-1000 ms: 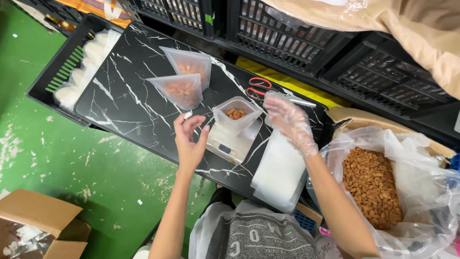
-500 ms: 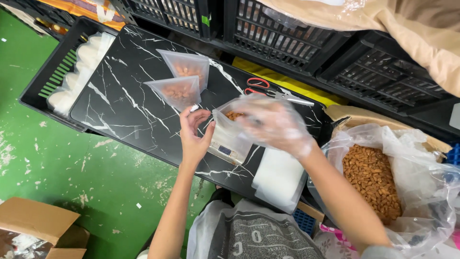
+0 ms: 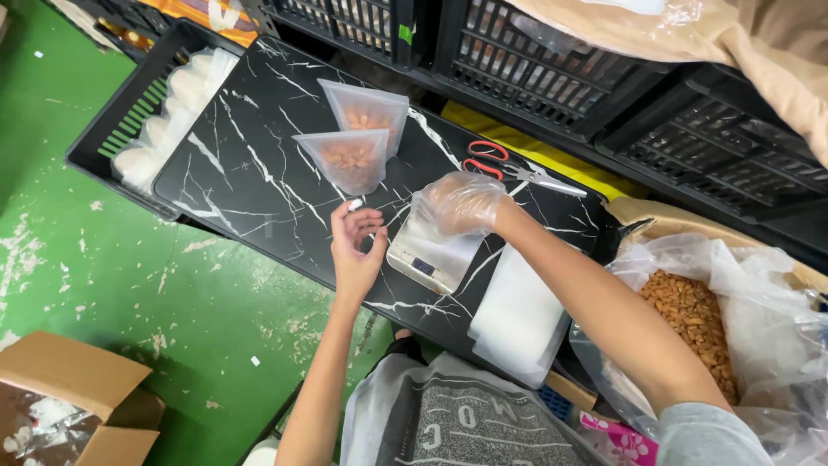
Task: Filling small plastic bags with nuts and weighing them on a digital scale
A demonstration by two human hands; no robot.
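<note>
Left hand (image 3: 355, 250): bare, fingers curled loosely, holding nothing I could see.
Right hand (image 3: 461, 203): gloved, fingers closed over something unclear.
Scale (image 3: 431, 255): on bench (image 3: 259, 190), long axis toward the person.

- Left hand (image 3: 358, 250): bare, raised palm toward the camera, fingers curled loosely inward, fingertips close together near the thumb.
- Left forearm: bare, runs up from the lower edge, nearly vertical.
- Right hand (image 3: 461, 203): covered in a thin clear glove, fingers bent, knuckles up.
- Right arm: reaches in from lower right, grey sleeve at the shoulder.
</note>
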